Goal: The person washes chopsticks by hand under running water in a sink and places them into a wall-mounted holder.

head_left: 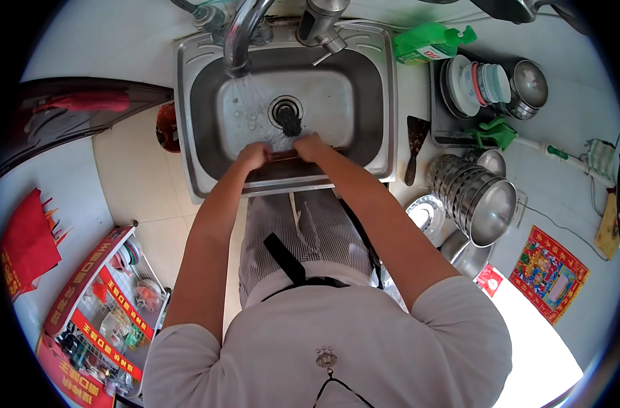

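Both of my hands are low in the metal sink point(350, 102), near its front wall. My left hand point(255, 156) and my right hand point(311, 147) are closed on opposite ends of a thin brownish object point(282, 156), too small to name for certain. Water runs from the curved faucet point(238, 54) into the basin, left of the drain. A dark, rough clump point(289, 121) lies over the drain, just beyond my hands. My fingertips are partly hidden.
Right of the sink are a green bottle point(429, 43), a rack with plates point(459, 88), a dark spatula point(416, 146) and stacked metal bowls point(487, 204). A dark panel point(72, 112) juts in at left, above a shelf unit point(119, 299).
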The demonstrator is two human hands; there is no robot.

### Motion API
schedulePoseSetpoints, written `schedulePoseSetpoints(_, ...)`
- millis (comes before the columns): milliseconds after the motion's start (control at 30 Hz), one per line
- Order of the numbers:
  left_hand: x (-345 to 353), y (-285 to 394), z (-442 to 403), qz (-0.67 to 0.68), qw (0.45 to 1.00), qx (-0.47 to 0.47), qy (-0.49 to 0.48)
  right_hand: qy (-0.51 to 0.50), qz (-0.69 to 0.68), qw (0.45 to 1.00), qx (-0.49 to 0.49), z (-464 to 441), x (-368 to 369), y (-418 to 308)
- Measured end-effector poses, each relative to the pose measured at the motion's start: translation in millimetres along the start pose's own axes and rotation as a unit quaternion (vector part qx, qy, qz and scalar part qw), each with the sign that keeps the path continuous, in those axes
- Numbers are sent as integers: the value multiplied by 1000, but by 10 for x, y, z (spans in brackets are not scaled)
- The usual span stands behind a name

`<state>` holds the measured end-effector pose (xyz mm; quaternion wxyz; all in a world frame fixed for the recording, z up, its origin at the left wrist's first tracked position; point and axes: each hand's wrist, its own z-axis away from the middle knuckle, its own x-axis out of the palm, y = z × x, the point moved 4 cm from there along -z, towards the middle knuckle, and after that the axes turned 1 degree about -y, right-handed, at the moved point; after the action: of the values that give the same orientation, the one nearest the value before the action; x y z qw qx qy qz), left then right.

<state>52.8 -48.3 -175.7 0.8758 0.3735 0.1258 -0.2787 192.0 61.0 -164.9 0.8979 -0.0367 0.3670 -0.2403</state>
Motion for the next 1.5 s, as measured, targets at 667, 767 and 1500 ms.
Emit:
schedulePoseSetpoints(667,-1086,945,861,577,783,161,166,157,-647,722,-186,361,-1361,-384)
schedulePoseSetpoints(767,-1321,1008,902,572,769,177,225,179,-650,720,-166,600,-1678,-566)
schedulePoseSetpoints(1500,-1762,1205,1136,439,801,223,340,418,-601,653,-192,1081,-2363,-667)
